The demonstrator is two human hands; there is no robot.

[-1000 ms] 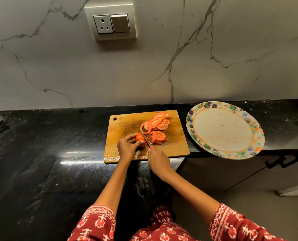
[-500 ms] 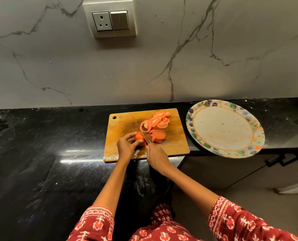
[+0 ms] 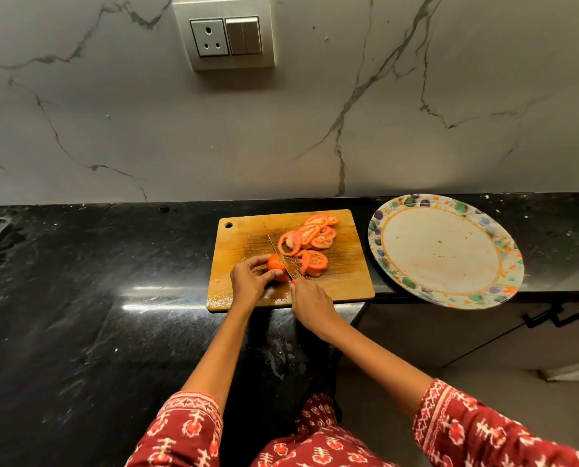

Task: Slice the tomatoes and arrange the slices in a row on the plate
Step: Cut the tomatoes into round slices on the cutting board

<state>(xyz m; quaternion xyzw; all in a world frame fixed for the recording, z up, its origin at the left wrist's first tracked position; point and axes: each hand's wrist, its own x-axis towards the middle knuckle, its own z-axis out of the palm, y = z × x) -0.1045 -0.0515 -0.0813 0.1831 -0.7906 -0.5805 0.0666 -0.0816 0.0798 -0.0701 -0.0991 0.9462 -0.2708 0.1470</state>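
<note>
A wooden cutting board (image 3: 247, 237) lies on the black counter. My left hand (image 3: 249, 281) grips the rest of a tomato (image 3: 276, 264) near the board's front. My right hand (image 3: 310, 306) holds a knife (image 3: 279, 254) whose thin blade rests on the tomato's right side. Just right of the blade lies a fresh tomato slice (image 3: 315, 262). Several more slices (image 3: 310, 235) are piled toward the board's back right. A round plate (image 3: 445, 251) with a coloured patterned rim sits to the right of the board, with no slices on it.
The plate overhangs the front edge of the counter (image 3: 79, 281). The board's front edge sits close to that counter edge. A marble wall with a socket and switch panel (image 3: 225, 33) rises behind. A cabinet handle (image 3: 561, 315) shows below the plate.
A new slice has come off and now lies flat to the right of the blade. The knife sits further left on the shrinking tomato. Both hands stay in place.
</note>
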